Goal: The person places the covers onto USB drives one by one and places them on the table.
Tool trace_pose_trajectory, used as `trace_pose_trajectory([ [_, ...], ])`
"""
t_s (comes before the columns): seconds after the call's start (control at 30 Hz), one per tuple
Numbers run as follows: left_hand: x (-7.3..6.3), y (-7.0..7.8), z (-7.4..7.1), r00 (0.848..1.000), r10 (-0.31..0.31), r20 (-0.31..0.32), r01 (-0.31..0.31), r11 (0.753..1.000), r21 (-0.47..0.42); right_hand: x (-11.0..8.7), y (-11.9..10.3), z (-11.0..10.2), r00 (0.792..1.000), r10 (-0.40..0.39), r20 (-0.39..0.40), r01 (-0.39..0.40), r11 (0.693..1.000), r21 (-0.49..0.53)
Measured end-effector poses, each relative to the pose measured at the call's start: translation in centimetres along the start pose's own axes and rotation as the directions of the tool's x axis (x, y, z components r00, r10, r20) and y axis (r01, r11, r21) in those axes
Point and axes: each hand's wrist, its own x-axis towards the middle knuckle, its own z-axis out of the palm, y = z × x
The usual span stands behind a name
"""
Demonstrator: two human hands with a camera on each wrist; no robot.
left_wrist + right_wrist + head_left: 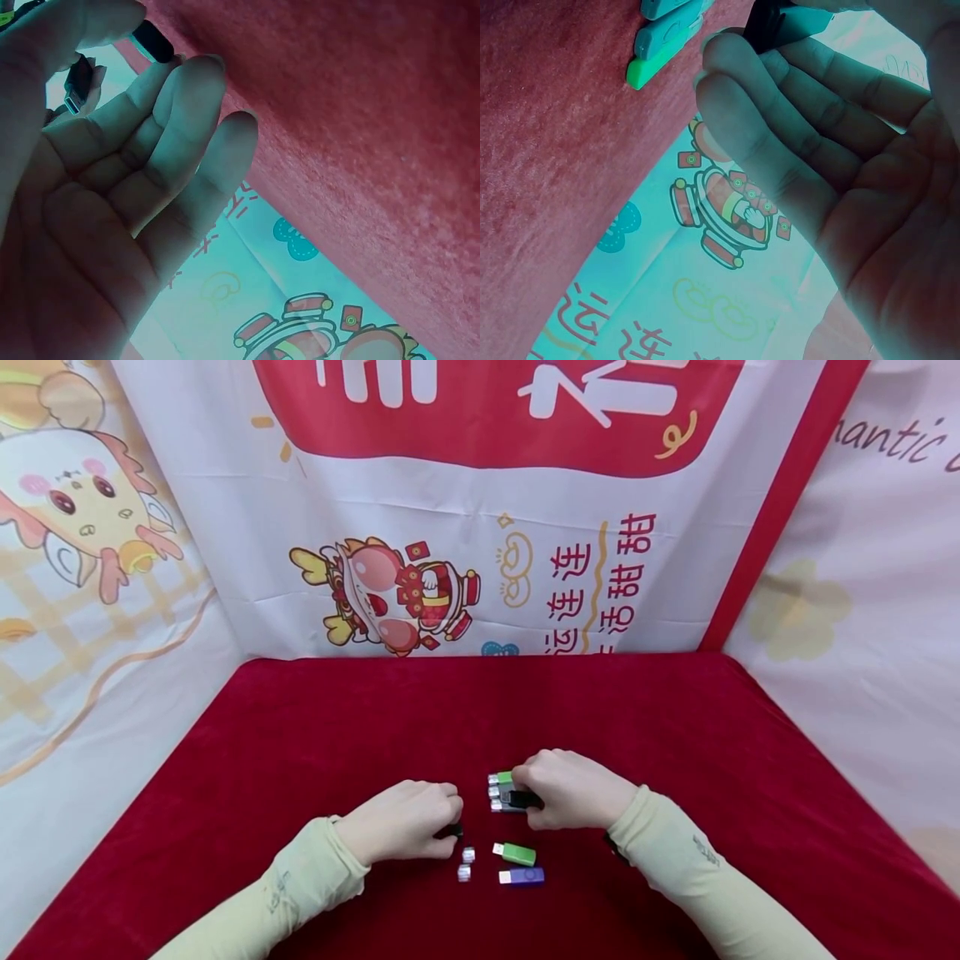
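From my end, I see the right hand (573, 789) pinching a black USB stick (519, 798) by its body, fingertips closed in, presumably to leave the plug free, at the row of sticks (505, 777). The left hand (408, 820) pinches a small black piece (152, 41) (a cap, I'd judge), near two clear pieces (468, 854). The stick looks blocky, its metal plug bare.

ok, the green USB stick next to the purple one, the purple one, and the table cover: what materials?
Green USB stick: probably smooth plastic, given its even colour; silvery tip suggests metal. Purple USB stick: body likely plastic, finish too small to judge; bright tip may be metal. Table cover: matte red fabric, possibly velvety, with fuzzy nap in the wrist views.
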Motion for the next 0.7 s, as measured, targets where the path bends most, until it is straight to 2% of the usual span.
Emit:
trace_pose_trajectory([
  [0.43,-0.1,-0.3,-0.8,0.999,-0.04,0.031,0.042,0.998,-0.054,0.1,0.0,0.0,0.999,-0.032,-0.012,0.032,0.999,-0.017],
  [0.7,-0.1,-0.3,-1.2,0.999,-0.032,0.006,0.032,0.999,-0.028,0.0,0.1,0.2,1.0,-0.014,-0.008,0.014,1.0,-0.018],
])
